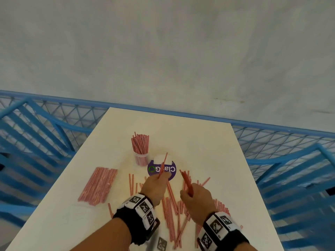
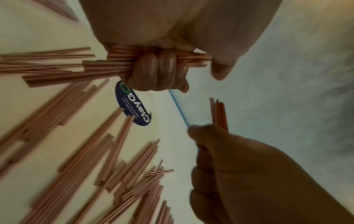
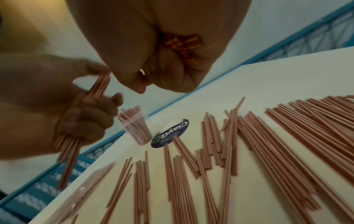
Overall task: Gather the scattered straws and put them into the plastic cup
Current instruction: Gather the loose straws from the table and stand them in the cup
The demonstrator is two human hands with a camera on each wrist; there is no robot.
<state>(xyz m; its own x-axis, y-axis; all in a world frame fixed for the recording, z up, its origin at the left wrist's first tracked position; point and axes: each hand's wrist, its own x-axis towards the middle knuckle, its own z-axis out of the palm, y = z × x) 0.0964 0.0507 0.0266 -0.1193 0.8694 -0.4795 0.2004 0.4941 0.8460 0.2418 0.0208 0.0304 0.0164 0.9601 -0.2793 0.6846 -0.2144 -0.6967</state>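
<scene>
The left hand [image 1: 155, 187], at lower centre of the head view, has its fingers curled tight around a bundle of red-and-white striped straws [image 2: 63, 68]. The right hand [image 1: 196, 197], just to its right, clamps a second bundle [image 1: 186, 181]. The clear plastic cup [image 1: 141, 159], above and left of both hands, stands upright and packed with straws. Loose straws [image 3: 210, 166] lie scattered on the white table [image 1: 208, 151] below the round purple sticker [image 1: 171, 170]. A wrapped straw pack [image 1: 98, 185] lies at left.

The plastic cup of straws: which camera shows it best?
The right wrist view: the plastic cup shows its clear wall, rim and the straws inside. The head view shows the cup smaller, farther off. The left wrist view does not show it.
</scene>
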